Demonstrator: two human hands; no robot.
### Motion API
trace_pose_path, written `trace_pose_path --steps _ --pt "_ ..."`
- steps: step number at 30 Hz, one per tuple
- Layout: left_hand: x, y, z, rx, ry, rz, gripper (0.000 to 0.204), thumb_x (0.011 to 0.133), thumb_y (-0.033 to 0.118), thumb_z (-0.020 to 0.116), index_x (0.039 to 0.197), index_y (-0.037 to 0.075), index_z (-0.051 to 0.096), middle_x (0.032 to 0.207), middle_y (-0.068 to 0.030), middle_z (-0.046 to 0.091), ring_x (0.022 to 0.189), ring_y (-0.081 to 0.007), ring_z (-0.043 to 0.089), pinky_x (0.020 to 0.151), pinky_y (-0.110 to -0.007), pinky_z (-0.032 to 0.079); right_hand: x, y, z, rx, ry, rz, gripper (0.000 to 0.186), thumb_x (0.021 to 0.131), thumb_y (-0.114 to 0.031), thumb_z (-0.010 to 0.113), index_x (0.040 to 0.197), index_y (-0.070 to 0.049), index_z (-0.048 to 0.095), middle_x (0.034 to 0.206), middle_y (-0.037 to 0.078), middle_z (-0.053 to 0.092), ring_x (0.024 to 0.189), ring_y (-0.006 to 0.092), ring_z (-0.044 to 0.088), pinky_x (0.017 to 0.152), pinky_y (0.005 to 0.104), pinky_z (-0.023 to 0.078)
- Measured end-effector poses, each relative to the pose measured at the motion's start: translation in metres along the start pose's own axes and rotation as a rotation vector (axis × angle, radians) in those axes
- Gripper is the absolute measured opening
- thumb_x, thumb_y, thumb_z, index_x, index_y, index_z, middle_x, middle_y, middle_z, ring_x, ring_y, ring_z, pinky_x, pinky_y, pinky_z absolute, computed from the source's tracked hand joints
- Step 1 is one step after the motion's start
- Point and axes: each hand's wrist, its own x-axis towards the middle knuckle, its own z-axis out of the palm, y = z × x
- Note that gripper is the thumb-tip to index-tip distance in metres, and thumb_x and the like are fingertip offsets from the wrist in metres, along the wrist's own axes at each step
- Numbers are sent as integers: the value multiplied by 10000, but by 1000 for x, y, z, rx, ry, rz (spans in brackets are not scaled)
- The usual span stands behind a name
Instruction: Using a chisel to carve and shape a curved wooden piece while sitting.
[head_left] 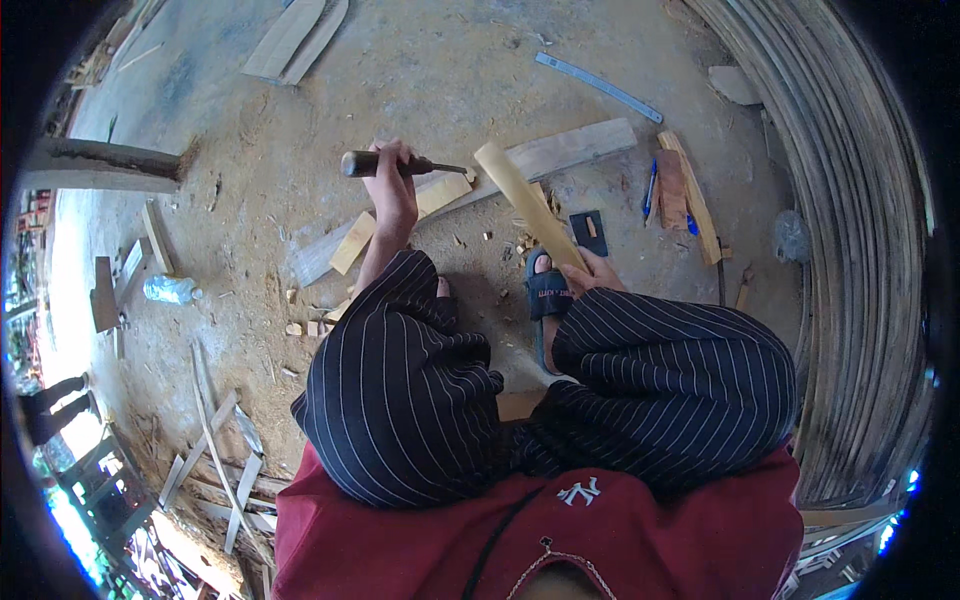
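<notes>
My left hand (394, 190) is closed round the dark handle of a chisel (360, 164). The chisel's thin metal blade points right, its tip close to the end of a short light wooden strip (440, 196). That strip lies over a long pale board (575, 146) on the ground. Closed on the lower end of a flat wooden batten (522, 195), my right hand (594, 274) is beside my right knee. The batten tilts up and left, its upper end near the chisel tip. Small wood chips and blocks (294, 328) lie around the board.
A metal ruler (600, 86) lies beyond the board. To the right are a blue pen (650, 190), a reddish wood block (671, 188) and a dark flat object (589, 232). A plastic bottle (172, 290) and a post (100, 165) are at left; stacked boards (850, 250) line the right.
</notes>
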Motion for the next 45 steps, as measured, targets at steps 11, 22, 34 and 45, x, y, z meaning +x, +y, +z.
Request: trace_pose_path --steps 11,22,34,45 --pt "-4 -13 2 19 58 12 210 799 46 567 698 99 390 644 -6 406 621 -118 402 641 -283 370 -2 -13 -14 -25 115 -64 370 889 -255 559 1157 -6 506 886 29 587 745 77 519 626 214 422" --pt "-10 -17 7 515 -152 89 155 854 85 570 752 58 456 668 -21 514 612 -99 506 586 -263 429 -2 -15 -23 -75 130 -191 389 872 -269 575 1169 -31 492 819 46 587 644 111 540 582 243 433" --pt "5 -30 13 720 -248 153 229 840 137 595 658 28 508 585 21 461 572 -59 419 513 -254 382 -65 -205 -66 -775 441 -539 385 872 -229 509 1187 -19 443 928 212 615 864 361 609 720 409 478" --pt "0 -32 22 774 -330 313 222 799 148 632 700 -16 521 578 -65 483 579 -107 438 545 -311 416 -109 -282 -17 -1151 119 -646 392 894 -288 499 1127 15 412 788 239 591 719 389 602 606 447 474"
